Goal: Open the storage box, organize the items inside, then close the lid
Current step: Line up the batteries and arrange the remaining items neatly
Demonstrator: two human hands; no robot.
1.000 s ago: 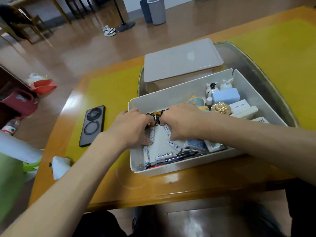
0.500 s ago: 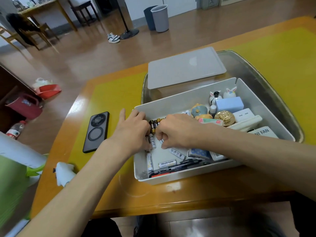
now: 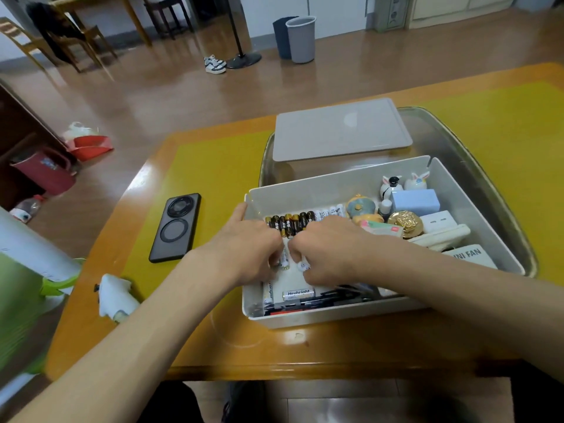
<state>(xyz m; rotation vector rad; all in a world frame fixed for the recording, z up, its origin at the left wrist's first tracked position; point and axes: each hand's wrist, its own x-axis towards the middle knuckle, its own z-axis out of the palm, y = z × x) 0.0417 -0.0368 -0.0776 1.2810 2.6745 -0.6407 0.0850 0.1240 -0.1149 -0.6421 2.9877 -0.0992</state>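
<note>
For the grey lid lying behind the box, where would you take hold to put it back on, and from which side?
Grip the lid at its two short ends, one hand each, coming from above. It lies flat and bare on the metal tray, wide and thin, and its near long edge sits close behind the storage box, leaving less room there.

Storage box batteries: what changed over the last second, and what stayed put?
Both hands, left hand and right hand, drew back toward the near side, uncovering a row of batteries along the far wall; each now pinches a white battery. Storage box, lid and phone unchanged.

Bare forearms, no sleeves, left hand (image 3: 244,248), right hand (image 3: 329,248), possibly dark trousers
</note>
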